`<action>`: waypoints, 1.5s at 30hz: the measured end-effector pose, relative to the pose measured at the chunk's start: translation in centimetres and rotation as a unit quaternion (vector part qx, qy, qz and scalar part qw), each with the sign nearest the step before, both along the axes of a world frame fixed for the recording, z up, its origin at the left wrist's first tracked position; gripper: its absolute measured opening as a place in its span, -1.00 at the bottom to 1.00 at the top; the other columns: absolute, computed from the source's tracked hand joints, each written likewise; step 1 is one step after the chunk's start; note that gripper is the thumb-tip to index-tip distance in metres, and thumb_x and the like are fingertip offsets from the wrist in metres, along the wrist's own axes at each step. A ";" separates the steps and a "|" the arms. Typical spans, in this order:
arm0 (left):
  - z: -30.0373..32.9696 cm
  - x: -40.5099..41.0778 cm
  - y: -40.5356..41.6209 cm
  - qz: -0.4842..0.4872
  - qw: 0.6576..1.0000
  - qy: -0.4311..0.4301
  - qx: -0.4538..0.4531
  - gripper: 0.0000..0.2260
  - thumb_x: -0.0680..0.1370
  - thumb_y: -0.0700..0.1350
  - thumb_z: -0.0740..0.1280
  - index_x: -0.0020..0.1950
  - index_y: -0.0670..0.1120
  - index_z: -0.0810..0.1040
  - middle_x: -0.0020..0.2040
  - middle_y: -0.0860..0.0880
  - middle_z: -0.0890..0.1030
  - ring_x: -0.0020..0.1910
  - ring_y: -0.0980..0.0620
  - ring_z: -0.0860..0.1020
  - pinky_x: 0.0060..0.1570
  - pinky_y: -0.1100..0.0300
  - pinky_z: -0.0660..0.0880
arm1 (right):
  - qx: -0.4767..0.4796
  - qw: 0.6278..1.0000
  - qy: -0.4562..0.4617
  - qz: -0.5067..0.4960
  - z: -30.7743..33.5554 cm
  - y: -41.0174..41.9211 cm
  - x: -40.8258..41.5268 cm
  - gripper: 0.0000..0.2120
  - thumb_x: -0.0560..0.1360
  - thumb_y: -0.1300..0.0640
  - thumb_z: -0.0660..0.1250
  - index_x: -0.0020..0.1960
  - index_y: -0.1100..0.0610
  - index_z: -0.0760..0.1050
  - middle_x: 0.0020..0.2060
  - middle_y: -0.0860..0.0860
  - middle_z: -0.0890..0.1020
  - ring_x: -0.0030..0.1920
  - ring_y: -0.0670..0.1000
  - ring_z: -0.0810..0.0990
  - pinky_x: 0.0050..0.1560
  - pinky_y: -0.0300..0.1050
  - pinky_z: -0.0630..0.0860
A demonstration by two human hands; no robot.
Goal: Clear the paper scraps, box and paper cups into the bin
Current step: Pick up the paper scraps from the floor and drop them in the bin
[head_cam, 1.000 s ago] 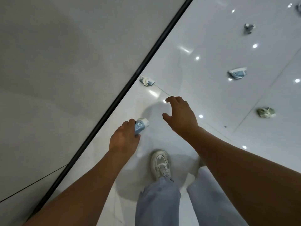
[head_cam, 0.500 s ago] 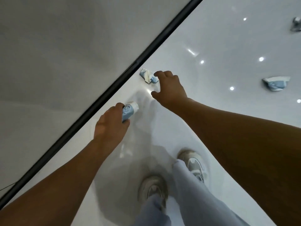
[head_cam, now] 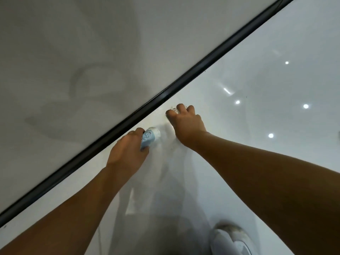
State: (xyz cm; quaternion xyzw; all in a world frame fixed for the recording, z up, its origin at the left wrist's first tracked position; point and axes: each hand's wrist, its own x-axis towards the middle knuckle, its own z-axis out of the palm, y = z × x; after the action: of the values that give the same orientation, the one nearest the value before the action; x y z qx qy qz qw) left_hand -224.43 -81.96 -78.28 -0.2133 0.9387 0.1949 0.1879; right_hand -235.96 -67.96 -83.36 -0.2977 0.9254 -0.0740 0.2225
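Your right hand (head_cam: pixel 185 119) has just closed over the scrap at twelve o'clock — left hand (head_cam: pixel 127 153) stays clamped on the paper cup (head_cam: pixel 149 138); bin next.

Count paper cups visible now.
1: a blue paper cup held in the left hand, near the black baseboard strip. The right hand may hide something.

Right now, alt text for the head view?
Seen from above, the right hand closes over something small and mostly hidden on the glossy white floor beside a black baseboard strip. The left hand holds a blue paper cup.
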 end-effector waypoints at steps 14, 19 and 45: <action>13.5 3.9 4.3 0.020 0.997 -0.056 0.056 -0.69 0.49 -0.10 0.37 0.18 -0.13 0.44 0.05 -0.13 0.57 -0.02 -0.15 0.55 -0.07 0.07 0.48 | -0.037 0.992 -0.111 -0.043 17.0 7.5 6.4 -0.45 0.49 0.31 0.19 0.43 -0.04 0.28 0.33 0.03 0.34 0.22 0.13 0.31 -0.05 -0.05 0.45; 24.7 7.2 6.5 0.020 0.996 -0.054 0.070 -0.66 0.50 -0.07 0.40 0.21 -0.11 0.42 0.11 -0.12 0.57 0.05 -0.11 0.56 -0.04 0.12 0.49 | -0.035 0.989 -0.119 -0.078 28.8 8.8 10.8 -0.47 0.52 0.31 0.18 0.43 -0.03 0.27 0.37 0.04 0.34 0.27 0.14 0.32 0.02 -0.06 0.43; 45.0 35.8 7.5 0.133 0.987 -0.089 0.006 -0.77 0.52 -0.11 0.29 0.14 -0.14 0.40 0.00 -0.12 0.53 -0.03 -0.11 0.52 -0.20 0.11 0.37 | -0.029 0.986 -0.150 0.068 50.6 5.0 34.7 -0.55 0.55 0.25 0.20 0.41 0.02 0.29 0.33 0.11 0.35 0.24 0.18 0.34 0.02 -0.01 0.47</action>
State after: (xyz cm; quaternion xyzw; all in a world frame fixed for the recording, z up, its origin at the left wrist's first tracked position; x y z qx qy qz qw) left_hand -188.64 -74.45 -33.23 -0.3521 0.8802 0.2036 0.2444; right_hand -201.26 -62.98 -32.77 -0.3521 0.8567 -0.1287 0.3544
